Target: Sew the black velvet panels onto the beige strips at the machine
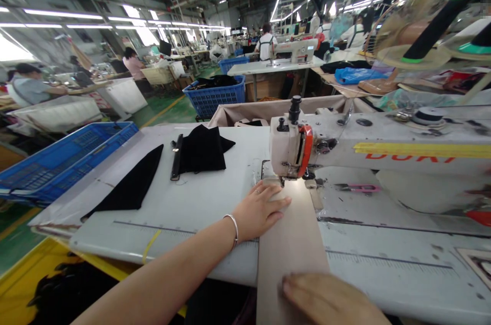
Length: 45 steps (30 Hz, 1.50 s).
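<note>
A beige strip of material (293,238) runs from the table's front edge up under the presser foot of a white sewing machine (291,146). My left hand (259,210), with a bracelet at the wrist, lies flat on the strip's left side, fingers spread, just in front of the needle area. Lower down, my right hand (326,297) rests at the strip's right side; motion smears it and its fingers are hard to make out. The strip's lower end leaves the picture at the bottom.
Black cloth pieces (203,148) and a black pointed panel (132,182) lie on the table's left. Pink thread snips (358,188) lie under the machine arm. Blue crates (76,156) and a yellow bin (23,284) stand around the table. Several people work farther back.
</note>
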{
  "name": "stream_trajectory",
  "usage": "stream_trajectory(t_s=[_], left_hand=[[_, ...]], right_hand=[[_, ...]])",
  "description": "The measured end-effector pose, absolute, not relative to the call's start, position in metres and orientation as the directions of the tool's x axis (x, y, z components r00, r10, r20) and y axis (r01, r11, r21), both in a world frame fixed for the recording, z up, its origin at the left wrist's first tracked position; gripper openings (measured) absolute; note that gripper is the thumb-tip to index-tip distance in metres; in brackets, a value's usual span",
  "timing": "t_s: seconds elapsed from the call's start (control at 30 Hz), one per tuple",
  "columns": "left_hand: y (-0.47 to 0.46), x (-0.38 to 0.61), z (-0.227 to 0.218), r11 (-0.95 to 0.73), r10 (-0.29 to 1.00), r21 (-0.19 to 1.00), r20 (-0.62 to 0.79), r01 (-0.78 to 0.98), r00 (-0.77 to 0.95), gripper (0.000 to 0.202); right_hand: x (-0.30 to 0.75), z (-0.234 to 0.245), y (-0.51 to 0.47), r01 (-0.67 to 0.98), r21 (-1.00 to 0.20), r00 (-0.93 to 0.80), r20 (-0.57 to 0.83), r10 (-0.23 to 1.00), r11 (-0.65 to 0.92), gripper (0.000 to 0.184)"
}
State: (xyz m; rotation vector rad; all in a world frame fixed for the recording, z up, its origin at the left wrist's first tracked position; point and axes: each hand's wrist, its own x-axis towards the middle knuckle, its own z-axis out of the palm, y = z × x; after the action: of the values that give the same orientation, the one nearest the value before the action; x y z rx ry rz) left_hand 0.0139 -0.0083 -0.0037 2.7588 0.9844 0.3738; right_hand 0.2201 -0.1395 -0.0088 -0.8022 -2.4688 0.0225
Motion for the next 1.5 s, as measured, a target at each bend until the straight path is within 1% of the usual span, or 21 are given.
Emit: stream_trajectory(t_s=[0.07,0.13,0.17,0.23,0.3,0.37,0.47,0.57,0.63,0.7,0.73,0.77,0.8,0.83,0.87,0.9,1.0,1.07,1.2,1.37,1.5], left_hand=[[-0.005,0.011,-0.001,-0.770,0.629,0.282,0.177,0.573,0.757,0.042],[0.005,-0.001,0.005,-0.786,0.599,0.315,0.171,0.533,0.782,0.042],[0.013,-0.012,0.007,-0.781,0.606,0.311,0.169,0.542,0.777,0.042],[0.033,-0.040,0.012,-0.696,0.718,0.238,0.186,0.678,0.671,0.043],[0.054,-0.073,0.015,-0.512,0.849,0.143,0.235,0.847,0.473,0.047],[0.071,-0.103,0.018,-0.376,0.904,0.111,0.260,0.920,0.338,0.042],[0.082,-0.132,0.034,-0.314,0.913,0.130,0.312,0.940,0.262,0.030],[0.065,-0.138,0.067,-0.225,0.872,0.156,0.473,0.962,0.127,0.036],[0.035,-0.130,0.088,-0.222,0.820,0.183,0.566,0.958,0.082,0.038],[-0.002,-0.112,0.101,-0.345,0.817,0.209,0.546,0.915,0.184,0.035],[-0.021,-0.101,0.103,-0.444,0.834,0.230,0.460,0.866,0.306,0.033],[-0.036,-0.090,0.101,-0.546,0.828,0.269,0.321,0.793,0.461,0.032],[-0.047,-0.079,0.096,-0.617,0.786,0.316,0.190,0.721,0.589,0.030],[-0.052,-0.069,0.088,-0.653,0.738,0.354,0.103,0.669,0.667,0.030],[-0.051,-0.061,0.078,-0.661,0.720,0.367,0.067,0.654,0.690,0.030],[-0.043,-0.055,0.067,-0.640,0.748,0.356,0.082,0.681,0.659,0.032],[0.000,-0.043,0.035,-0.472,0.882,0.307,0.189,0.827,0.433,0.036],[0.026,-0.039,0.022,-0.401,0.915,0.318,0.186,0.859,0.358,0.034],[0.032,-0.025,0.016,-0.420,0.907,0.379,0.153,0.824,0.392,0.018],[0.008,0.002,0.019,-0.470,0.868,0.561,0.154,0.682,0.471,0.016],[0.016,0.021,0.015,-0.465,0.877,0.514,0.158,0.721,0.453,0.008]], right_hand=[[0.220,-0.007,-0.113,0.717,-0.148,-0.574,0.429,0.698,0.681,0.035],[0.219,-0.012,-0.086,0.816,-0.126,-0.477,0.406,0.780,0.565,0.038],[0.219,-0.016,-0.074,0.828,-0.124,-0.459,0.409,0.789,0.546,0.039],[0.219,-0.026,-0.057,0.829,-0.128,-0.453,0.415,0.789,0.544,0.042],[0.220,-0.033,-0.051,0.828,-0.128,-0.455,0.417,0.787,0.546,0.044],[0.222,-0.036,-0.052,0.834,-0.118,-0.449,0.420,0.788,0.539,0.045],[0.223,-0.035,-0.056,0.843,-0.097,-0.446,0.422,0.789,0.528,0.045],[0.222,-0.033,-0.057,0.847,-0.073,-0.450,0.428,0.784,0.526,0.044],[0.221,-0.032,-0.056,0.848,-0.063,-0.450,0.439,0.778,0.526,0.046],[0.221,-0.032,-0.055,0.849,-0.062,-0.447,0.442,0.777,0.524,0.048],[0.220,-0.031,-0.055,0.849,-0.065,-0.448,0.436,0.781,0.524,0.048],[0.220,-0.030,-0.054,0.848,-0.071,-0.450,0.426,0.785,0.525,0.048],[0.219,-0.028,-0.055,0.847,-0.077,-0.452,0.416,0.789,0.526,0.047],[0.219,-0.026,-0.055,0.846,-0.083,-0.454,0.404,0.794,0.527,0.045],[0.218,-0.025,-0.055,0.847,-0.090,-0.452,0.396,0.799,0.524,0.044],[0.218,-0.023,-0.055,0.849,-0.096,-0.447,0.392,0.804,0.519,0.043],[0.217,-0.019,-0.057,0.858,-0.111,-0.425,0.396,0.814,0.501,0.041],[0.217,-0.018,-0.057,0.857,-0.120,-0.417,0.408,0.812,0.500,0.041],[0.218,-0.016,-0.059,0.853,-0.142,-0.412,0.410,0.814,0.503,0.041],[0.217,-0.014,-0.059,0.857,-0.170,-0.402,0.367,0.839,0.486,0.041],[0.217,-0.014,-0.059,0.855,-0.157,-0.415,0.363,0.834,0.494,0.044]])
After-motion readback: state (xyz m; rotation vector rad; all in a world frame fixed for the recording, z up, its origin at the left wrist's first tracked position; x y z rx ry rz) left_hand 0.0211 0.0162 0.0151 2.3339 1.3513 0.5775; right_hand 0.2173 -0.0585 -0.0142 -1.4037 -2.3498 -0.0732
